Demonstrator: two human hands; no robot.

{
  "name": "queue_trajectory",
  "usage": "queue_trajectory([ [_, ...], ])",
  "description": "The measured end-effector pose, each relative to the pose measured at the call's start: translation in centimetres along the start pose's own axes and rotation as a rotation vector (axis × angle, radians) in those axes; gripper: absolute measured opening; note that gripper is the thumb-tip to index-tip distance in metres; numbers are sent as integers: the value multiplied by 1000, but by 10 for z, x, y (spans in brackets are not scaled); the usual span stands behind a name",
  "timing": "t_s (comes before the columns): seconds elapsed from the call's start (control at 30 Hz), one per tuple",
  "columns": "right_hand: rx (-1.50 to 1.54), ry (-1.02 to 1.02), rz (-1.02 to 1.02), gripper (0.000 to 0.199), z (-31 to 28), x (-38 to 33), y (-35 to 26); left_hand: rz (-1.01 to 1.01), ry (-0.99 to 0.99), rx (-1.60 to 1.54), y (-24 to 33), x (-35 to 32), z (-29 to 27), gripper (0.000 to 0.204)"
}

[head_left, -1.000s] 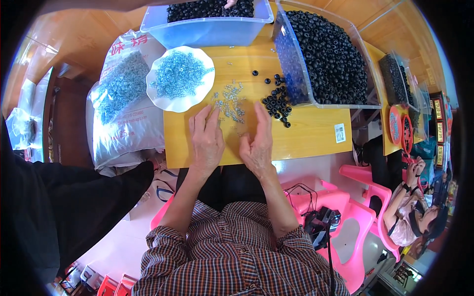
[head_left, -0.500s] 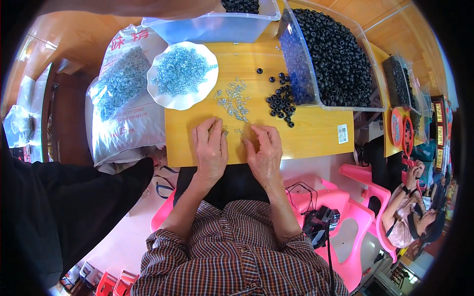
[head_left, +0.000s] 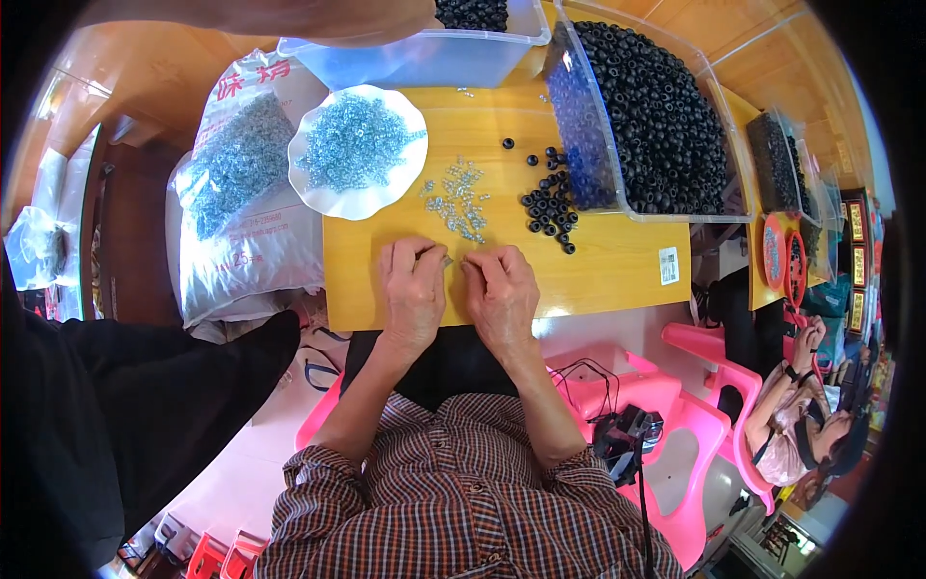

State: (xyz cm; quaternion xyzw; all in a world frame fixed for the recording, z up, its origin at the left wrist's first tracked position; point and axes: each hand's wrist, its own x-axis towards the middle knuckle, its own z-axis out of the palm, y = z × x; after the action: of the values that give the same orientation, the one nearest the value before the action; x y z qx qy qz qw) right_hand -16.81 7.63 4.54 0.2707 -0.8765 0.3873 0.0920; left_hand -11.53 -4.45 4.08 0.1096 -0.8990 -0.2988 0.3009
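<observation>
On the yellow tabletop [head_left: 617,261], close to its front edge, both of my hands are closed in pinches, a small gap between them. Between the fingertips of my left hand [head_left: 414,294] a small shiny piece [head_left: 447,260] shows in part. My right hand [head_left: 503,294] has its fingers curled with the thumb against them; whatever they hold is hidden. Just beyond my hands lies a loose scatter of small clear, silvery pieces [head_left: 460,198]. To its right is a cluster of black round pieces with holes [head_left: 550,206].
A white scalloped plate [head_left: 359,205] heaped with clear bluish pieces stands left. Beside it leans a white sack [head_left: 256,275]. A large clear tub [head_left: 666,214] of black pieces stands right, a bluish bin [head_left: 410,63] behind. Pink chairs [head_left: 690,434] and another person [head_left: 786,425] are at right.
My right hand has shifted left toward my left hand, and its fingers have closed into a pinch. The few small pieces lying between the hands no longer show.
</observation>
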Motion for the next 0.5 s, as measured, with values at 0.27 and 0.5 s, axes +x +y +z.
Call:
queue_trajectory([
  [0.27,-40,62,-66,15,5,14,-3,14,52,12,-2,18,7,14],
  [0.5,-9,166,-89,17,17,35,4,52,118,15,-4,38,20,15],
])
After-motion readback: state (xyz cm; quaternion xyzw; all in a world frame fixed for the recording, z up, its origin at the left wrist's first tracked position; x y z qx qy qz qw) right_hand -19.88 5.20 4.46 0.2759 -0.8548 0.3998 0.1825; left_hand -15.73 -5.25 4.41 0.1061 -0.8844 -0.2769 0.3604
